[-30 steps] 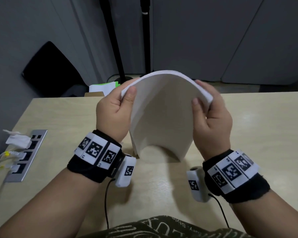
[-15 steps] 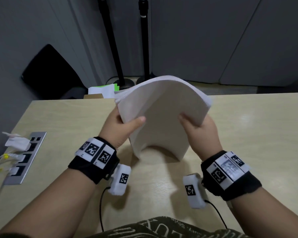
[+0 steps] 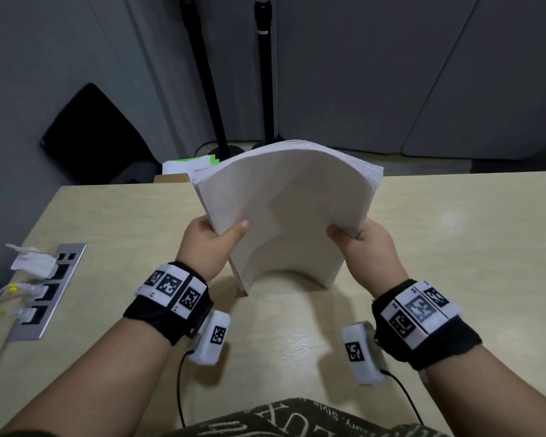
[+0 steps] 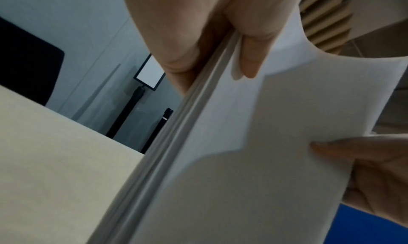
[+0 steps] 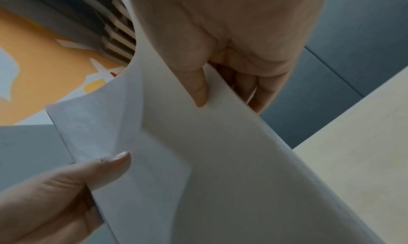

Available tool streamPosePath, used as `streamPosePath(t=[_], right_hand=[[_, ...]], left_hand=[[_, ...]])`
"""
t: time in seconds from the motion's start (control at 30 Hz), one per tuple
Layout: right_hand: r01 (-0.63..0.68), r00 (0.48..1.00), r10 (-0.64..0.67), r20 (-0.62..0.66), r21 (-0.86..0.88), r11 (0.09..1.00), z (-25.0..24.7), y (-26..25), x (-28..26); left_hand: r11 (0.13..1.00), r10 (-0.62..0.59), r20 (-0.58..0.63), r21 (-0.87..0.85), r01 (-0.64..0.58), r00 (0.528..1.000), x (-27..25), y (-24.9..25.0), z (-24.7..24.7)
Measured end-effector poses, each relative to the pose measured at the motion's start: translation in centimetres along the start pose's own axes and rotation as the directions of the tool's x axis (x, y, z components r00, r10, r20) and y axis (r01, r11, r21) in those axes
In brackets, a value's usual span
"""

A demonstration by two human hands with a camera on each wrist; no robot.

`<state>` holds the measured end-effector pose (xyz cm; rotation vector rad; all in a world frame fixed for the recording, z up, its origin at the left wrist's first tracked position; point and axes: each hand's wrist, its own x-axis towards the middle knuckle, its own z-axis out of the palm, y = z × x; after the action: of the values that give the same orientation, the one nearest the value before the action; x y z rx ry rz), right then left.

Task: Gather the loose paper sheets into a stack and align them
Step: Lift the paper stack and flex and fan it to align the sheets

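A thick stack of white paper sheets (image 3: 284,209) stands on its lower edge on the beige table (image 3: 114,222), bowed into an arch toward me. My left hand (image 3: 215,244) grips its left edge about halfway up, thumb on the near face. My right hand (image 3: 363,244) grips the right edge at the same height. In the left wrist view my left hand (image 4: 212,43) pinches the stack's edge (image 4: 176,143). In the right wrist view my right hand (image 5: 223,55) has its thumb on the paper (image 5: 220,160) and its fingers behind it.
A metal socket panel (image 3: 44,294) with white plugs and cables is set into the table at the left. More papers with a green sheet (image 3: 189,164) lie beyond the far edge. Two black poles (image 3: 262,74) and a dark chair back (image 3: 89,134) stand behind the table.
Both hands have slid down the stack's sides from near its top to about mid height. The top of the stack now bows over more freely above them.
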<state>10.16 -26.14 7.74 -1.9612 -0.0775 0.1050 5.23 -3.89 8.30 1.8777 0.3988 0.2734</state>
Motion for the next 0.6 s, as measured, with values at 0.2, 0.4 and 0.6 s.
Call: streamPosePath(t=[0.2, 0.4, 0.6], right_hand=[[0.115, 0.991, -0.102, -0.087, 0.165, 0.98, -0.5, -0.7, -0.6], [0.057, 0.998, -0.054, -0.04, 0.069, 0.996, -0.5, 0.3, -0.3], [0.094, 0.963, -0.091, -0.253, 0.002, 0.996, -1.3, -0.1, 0.3]], left_hand=[[0.993, 0.037, -0.032, -0.108, -0.04, 0.999, 0.1, 0.3, -0.7], [0.985, -0.12, 0.001, 0.123, 0.119, 0.993, -0.2, -0.6, 0.8], [0.878, 0.174, 0.08, 0.439, -0.191, 0.982, 1.4, 1.9, -1.1]])
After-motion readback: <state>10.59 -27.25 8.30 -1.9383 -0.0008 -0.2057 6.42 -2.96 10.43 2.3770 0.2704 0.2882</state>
